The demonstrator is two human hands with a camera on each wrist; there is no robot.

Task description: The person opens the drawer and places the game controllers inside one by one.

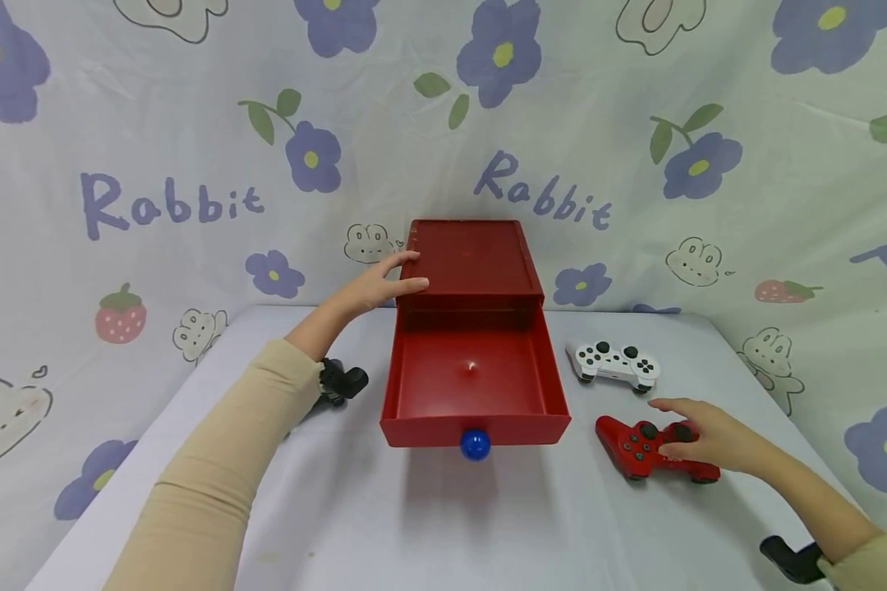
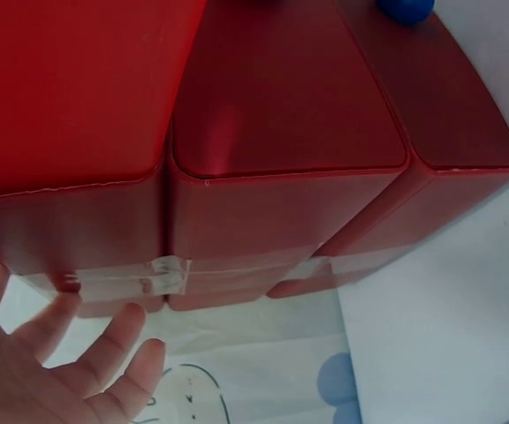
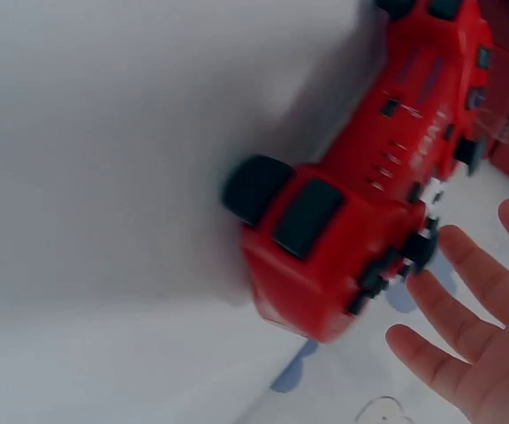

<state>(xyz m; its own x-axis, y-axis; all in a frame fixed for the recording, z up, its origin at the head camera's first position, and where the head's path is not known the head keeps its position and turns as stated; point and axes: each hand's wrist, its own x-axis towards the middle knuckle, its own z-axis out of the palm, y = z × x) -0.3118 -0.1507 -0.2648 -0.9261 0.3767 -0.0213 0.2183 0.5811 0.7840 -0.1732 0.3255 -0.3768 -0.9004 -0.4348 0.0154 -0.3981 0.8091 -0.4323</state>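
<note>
A red drawer box [image 1: 467, 256] stands on the table with its top drawer [image 1: 473, 431] pulled out by a blue knob [image 1: 475, 444]. Nothing lies in that drawer. My left hand [image 1: 384, 283] rests at the upper left edge of the box, its fingers spread. In the left wrist view, the fingers of the left hand [image 2: 69, 362] are beside the taped edge of the box [image 2: 281, 230]. Over the red game controller [image 1: 646, 447] hovers my right hand [image 1: 724, 439], fingers extended. The right wrist view shows the controller [image 3: 369, 185] beside the uncurled fingers; contact cannot be told.
A white game controller [image 1: 615, 364] lies behind the red one, right of the box. Black wrist-worn gear [image 1: 337, 382] shows by the left sleeve, and more [image 1: 792, 560] by the right sleeve. A patterned curtain [image 1: 384, 164] hangs directly behind the white table [image 1: 355, 525].
</note>
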